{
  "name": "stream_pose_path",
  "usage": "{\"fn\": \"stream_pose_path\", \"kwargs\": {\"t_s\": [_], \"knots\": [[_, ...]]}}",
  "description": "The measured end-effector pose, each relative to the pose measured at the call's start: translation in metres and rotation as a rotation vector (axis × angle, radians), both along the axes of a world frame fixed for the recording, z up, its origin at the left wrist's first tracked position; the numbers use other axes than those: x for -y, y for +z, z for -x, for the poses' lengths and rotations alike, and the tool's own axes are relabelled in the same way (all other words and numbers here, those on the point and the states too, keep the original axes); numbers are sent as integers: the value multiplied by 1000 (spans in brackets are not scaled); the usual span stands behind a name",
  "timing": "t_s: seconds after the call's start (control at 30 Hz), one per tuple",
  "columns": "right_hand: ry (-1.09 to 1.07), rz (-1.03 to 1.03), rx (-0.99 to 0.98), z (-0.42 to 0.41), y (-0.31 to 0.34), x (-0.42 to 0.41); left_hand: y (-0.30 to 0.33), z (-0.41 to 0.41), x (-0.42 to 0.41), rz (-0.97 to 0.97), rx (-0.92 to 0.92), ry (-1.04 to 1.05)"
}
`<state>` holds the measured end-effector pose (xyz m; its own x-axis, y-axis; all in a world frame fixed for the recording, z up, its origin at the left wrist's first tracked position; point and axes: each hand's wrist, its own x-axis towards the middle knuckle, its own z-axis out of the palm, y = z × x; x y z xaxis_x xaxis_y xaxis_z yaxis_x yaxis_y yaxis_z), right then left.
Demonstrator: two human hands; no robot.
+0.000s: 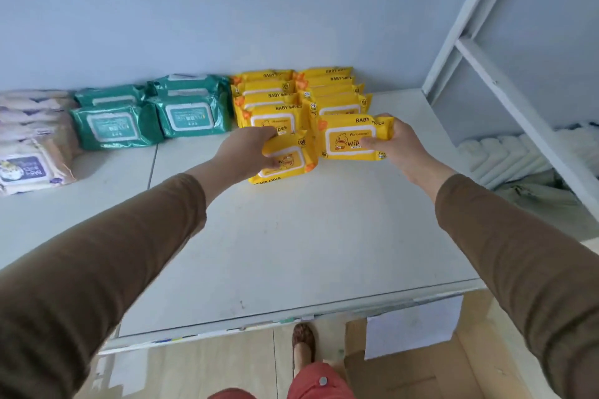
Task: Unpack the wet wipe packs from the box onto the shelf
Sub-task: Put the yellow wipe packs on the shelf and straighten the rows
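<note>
On the floor at the person's feet, below the shelf edge, sits the cardboard box (pixel 431 363) with its flaps open; its inside is hidden from here, so how many packs are left in it cannot be told. It stands close under the shelf, probably so each reach up is short.

Above it, the white shelf (pixel 291 246) is bare across its whole front half. Both brown sleeves stretch over that bare stretch, which suggests the rows are being filled from the back wall forward.

Farther in, the left hand (pixel 249 152) is closed around the upper left corner of a yellow pack (pixel 285 162) that lies flat on the shelf, its label turned toward the person and reading upside down. It lies at the front of the left yellow row, seemingly to carry that row forward. The right hand (pixel 393 142) grasps a second yellow pack (pixel 353 138) by its right end, thumb on the face and fingers behind. This pack is tilted up at the front of the right row; whether its lower edge touches the shelf cannot be told. Holding it by the end keeps the fingers clear of the neighbouring pack as it goes down.

Behind these, the yellow packs (pixel 298 91) overlap in two rows running to the wall. To their left lie green packs (pixel 152 110) in pairs, and farthest left a group of pale packs (pixel 29 136), so each kind keeps its own block.
</note>
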<state>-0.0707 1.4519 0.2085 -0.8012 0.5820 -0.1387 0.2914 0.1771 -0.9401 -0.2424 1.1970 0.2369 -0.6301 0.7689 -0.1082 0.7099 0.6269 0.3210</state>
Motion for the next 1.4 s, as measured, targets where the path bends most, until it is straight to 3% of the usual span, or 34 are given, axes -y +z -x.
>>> {"fn": "stream_pose_path", "kwargs": {"t_s": [0.27, 0.47, 0.6, 0.67, 0.73, 0.83, 0.97, 1.1, 1.23, 1.4], "knots": [[-42, -16, 7, 53, -42, -40, -24, 47, -56, 7, -181, -17], [-78, -210, 55, 58, -57, -42, -38, 52, -59, 20, -364, 22], [-113, -255, 82, 59, -58, -42, -40, 50, -59, -8, -355, 47], [-160, -406, 108, 54, -54, -40, -42, 45, -53, -39, -382, 49], [-125, -715, 99, 49, -48, -35, -46, 37, -46, -80, -408, 56], [112, -1075, 141, 53, -29, -30, -47, 31, -48, -14, -410, 10], [429, -1263, 351, 86, -8, -32, -38, 47, -66, 140, -430, -41], [593, -1289, 439, 112, -21, -28, -48, 67, -66, 183, -252, 29], [601, -1255, 422, 113, -23, -30, -53, 66, -68, 158, -254, 24], [651, -1006, 426, 112, 6, -34, -39, 77, -48, 102, -178, -79]]}}
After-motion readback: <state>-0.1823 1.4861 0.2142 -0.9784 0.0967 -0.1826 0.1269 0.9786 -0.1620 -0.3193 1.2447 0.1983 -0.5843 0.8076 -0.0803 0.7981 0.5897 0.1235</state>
